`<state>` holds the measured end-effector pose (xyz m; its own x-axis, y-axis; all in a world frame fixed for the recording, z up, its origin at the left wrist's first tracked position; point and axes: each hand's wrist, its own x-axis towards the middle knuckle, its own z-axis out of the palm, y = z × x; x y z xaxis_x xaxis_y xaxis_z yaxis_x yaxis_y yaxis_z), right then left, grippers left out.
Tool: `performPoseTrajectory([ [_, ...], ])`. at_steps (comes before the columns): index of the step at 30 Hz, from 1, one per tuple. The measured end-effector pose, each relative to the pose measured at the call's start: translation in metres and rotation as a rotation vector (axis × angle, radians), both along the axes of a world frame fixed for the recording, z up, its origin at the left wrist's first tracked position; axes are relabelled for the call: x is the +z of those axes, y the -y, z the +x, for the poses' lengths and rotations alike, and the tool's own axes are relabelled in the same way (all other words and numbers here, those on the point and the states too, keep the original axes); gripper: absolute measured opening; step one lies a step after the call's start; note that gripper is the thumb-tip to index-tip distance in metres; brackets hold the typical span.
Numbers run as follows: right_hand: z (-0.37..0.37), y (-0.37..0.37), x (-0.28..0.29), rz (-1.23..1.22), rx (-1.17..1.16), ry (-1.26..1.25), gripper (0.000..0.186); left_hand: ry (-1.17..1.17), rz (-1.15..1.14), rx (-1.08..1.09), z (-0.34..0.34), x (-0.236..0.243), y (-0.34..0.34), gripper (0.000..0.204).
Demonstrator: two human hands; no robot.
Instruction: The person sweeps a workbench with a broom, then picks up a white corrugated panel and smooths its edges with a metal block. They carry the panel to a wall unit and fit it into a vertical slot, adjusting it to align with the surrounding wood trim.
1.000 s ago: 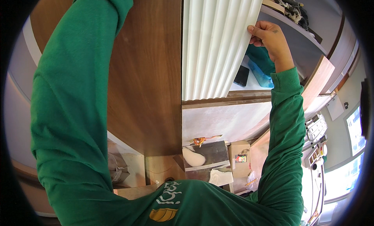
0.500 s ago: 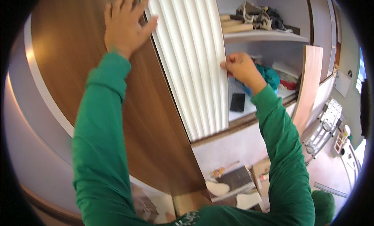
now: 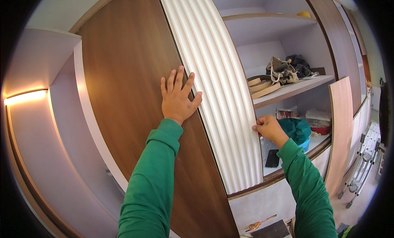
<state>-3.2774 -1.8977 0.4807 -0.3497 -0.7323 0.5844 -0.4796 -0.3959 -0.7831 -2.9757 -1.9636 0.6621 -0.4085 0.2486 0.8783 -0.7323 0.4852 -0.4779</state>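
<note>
My left hand [image 3: 178, 96] lies flat with spread fingers on a brown wood-grain panel [image 3: 127, 74]. Its fingertips reach the dark seam beside a tall white fluted panel [image 3: 221, 94]. On the far side of that fluted panel, my right hand [image 3: 269, 128] pinches its right edge between thumb and curled fingers. Just behind the right hand, a teal bag [image 3: 296, 129] sits in the lower shelf bay. Below that hand lies a black phone [image 3: 272, 159] on the bay's floor.
Rolled edging strips [image 3: 262, 88] and a cloth bag [image 3: 282, 69] occupy the middle shelf [image 3: 293, 90]. A loose wooden board [image 3: 341, 131] leans upright against the cabinet at right. Beyond it stands a folded metal ladder [image 3: 363, 166]. A lit niche [image 3: 28, 97] is at left.
The view has tilted upward, showing more of the upper shelves, and both hands appear lower and further right in it. The right hand keeps its pinch on the fluted panel's edge.
</note>
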Motion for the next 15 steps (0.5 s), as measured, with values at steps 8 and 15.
performPoseTrajectory([
  [8,0.007,-0.002,0.004,-0.001,0.013,0.008,0.023,-0.001,-0.002,0.000,0.003,-0.001,0.006,0.056],
  [15,0.003,0.001,-0.001,-0.034,0.027,0.024,0.023,-0.007,-0.005,-0.001,0.001,-0.001,0.006,0.056],
])
